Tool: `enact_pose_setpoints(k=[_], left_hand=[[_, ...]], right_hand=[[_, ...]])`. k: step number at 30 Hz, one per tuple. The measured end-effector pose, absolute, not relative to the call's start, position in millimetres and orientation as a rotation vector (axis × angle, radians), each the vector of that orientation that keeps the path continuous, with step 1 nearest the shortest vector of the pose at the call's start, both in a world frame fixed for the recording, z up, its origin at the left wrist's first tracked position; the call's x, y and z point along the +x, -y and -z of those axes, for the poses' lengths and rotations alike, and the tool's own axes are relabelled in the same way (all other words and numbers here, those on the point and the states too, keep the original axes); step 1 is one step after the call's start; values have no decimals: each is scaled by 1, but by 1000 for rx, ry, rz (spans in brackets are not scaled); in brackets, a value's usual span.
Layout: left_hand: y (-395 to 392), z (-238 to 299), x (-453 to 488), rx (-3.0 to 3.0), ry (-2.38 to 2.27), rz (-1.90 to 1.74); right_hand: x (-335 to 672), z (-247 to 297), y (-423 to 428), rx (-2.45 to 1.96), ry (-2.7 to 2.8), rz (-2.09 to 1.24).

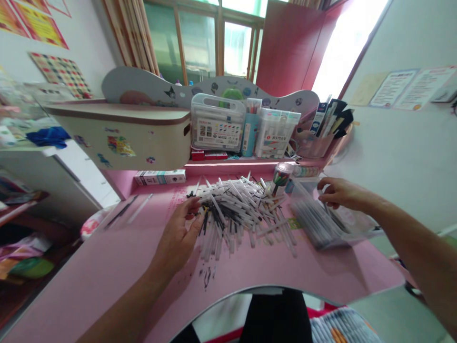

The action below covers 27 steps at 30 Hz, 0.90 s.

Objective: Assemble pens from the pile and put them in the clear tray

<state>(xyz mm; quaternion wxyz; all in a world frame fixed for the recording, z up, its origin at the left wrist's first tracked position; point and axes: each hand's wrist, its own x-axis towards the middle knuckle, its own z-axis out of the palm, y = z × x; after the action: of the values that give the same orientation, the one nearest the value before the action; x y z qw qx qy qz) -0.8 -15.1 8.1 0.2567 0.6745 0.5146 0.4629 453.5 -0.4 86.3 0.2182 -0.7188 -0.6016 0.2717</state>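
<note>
A heap of slim white pens [235,205], many with black ends, lies on the pink desk [143,257]. My left hand [182,228] is at the heap's left edge, thumb and fingers apart, fingertips touching or very close to the pens. To the right, a clear plastic box [339,243] holds many similar pens in a row. Over this box is my right hand [339,193], fingers curled together and pointing down. What lies between them, if anything, is blurred and hidden.
Behind the heap stands a clear jar [282,174]. A long white carton [160,177] lies under the shelf, and two pens [141,207] lie at the left. The shelf holds a cream bin [121,138], marker cases [217,126] and a pen holder [314,143]. Dark marks [207,276] spot the desk.
</note>
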Motion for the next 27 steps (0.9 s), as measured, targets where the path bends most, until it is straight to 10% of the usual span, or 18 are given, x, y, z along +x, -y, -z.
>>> enact_pose_setpoints(k=[8,16,27], left_hand=[[15,-12,-1,1863,-1396,-1251],[15,-12,-1,1800,-1407,-1292],[4,-11,-11,1299,-1366,-1399]], right_hand=[[462,-63,-5,-1863,1821,-735],[381,-133,24,-1681,1608,238],[207,-56,-8,-1584,2376,-186]])
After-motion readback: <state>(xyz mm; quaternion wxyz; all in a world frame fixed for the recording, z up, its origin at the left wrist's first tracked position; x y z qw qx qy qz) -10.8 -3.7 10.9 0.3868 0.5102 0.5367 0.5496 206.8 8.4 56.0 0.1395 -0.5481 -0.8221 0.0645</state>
